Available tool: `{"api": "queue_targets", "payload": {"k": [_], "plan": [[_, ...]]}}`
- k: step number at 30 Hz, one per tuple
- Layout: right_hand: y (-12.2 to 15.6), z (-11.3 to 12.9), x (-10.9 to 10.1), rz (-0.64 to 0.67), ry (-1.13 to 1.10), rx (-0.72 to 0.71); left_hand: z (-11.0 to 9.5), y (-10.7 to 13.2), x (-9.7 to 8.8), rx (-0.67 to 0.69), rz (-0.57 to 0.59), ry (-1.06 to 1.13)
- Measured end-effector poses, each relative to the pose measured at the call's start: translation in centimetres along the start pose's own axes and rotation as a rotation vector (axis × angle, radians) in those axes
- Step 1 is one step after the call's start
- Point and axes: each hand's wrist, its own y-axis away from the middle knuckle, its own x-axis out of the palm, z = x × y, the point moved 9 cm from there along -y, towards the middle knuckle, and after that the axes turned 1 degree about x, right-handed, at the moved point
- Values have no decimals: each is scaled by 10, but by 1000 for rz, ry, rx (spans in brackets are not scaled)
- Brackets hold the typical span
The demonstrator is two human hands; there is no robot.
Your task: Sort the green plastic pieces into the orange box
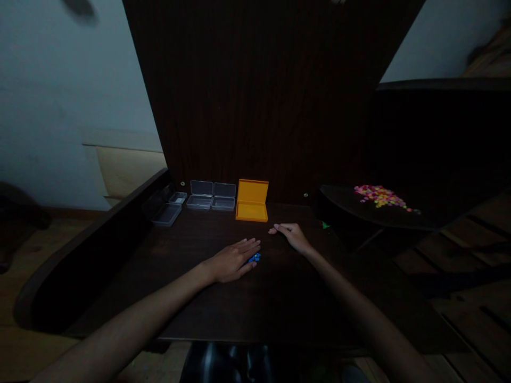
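Note:
My left hand (235,260) lies palm down on the dark table with its fingers stretched out. A small cluster of blue pieces (254,258) shows between its thumb and index finger, partly covered by the hand. To the right and a little farther off, my right hand (292,234) is just over the tabletop, thumb and fingers drawn together in a pinch. Whatever it may hold is too small to see. Beyond both hands stands an orange-yellow box (252,211) with its lid raised.
Left of the yellow box stand clear plastic cases (211,202) with raised lids, and another clear case (167,214) lies farther left. A pile of multicoloured small pieces (381,197) sits on the raised ledge at right. Something green (325,225) lies below that ledge.

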Motion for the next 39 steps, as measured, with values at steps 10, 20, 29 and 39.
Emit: {"api": "queue_targets", "payload": {"k": [10,20,29,39], "plan": [[-1,0,-1,3,-56,37,-2,-7,2,-12,49,-18],[0,0,1,2,-50,0,-19,-10,3,48,74,-87],[2,4,2,27,-18,-5,-14,-3,4,20,97,-68],[1,0,2,26,0,-3,2,-7,5,-84,105,-87]]}}
